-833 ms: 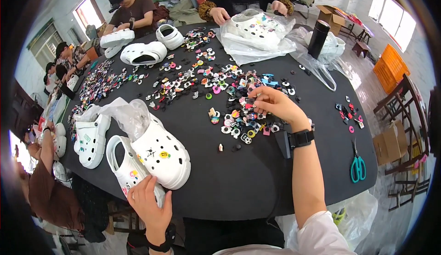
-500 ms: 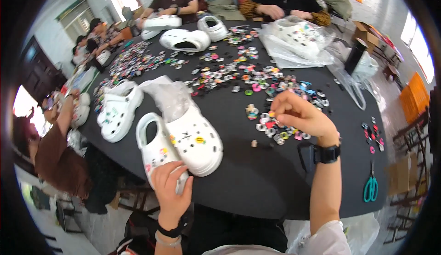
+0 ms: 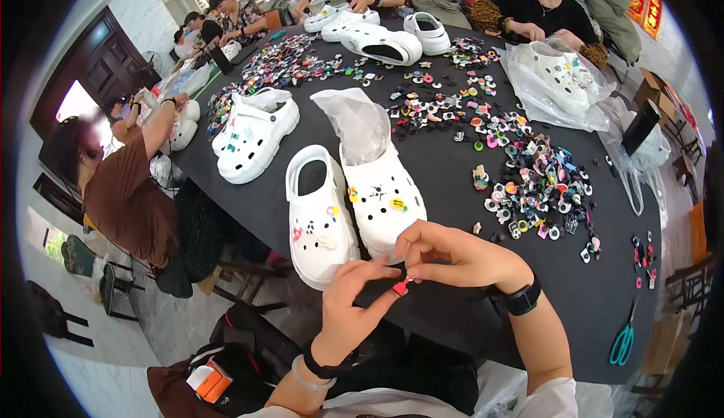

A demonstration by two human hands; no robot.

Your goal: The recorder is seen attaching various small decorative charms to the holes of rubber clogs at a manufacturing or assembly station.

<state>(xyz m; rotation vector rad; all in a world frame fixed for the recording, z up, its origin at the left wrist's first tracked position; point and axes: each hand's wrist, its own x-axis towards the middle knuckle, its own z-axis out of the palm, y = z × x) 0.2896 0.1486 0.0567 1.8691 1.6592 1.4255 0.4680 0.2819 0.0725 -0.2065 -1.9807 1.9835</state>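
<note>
White clogs stand side by side in front of the person, toes facing inward, probably to keep their fronts within easy reach; loose charms lie heaped to their right, likely handy for picking. Left hand and right hand meet near the toes, both pinching one small red charm, presumably because its size allows only fingertips
</note>
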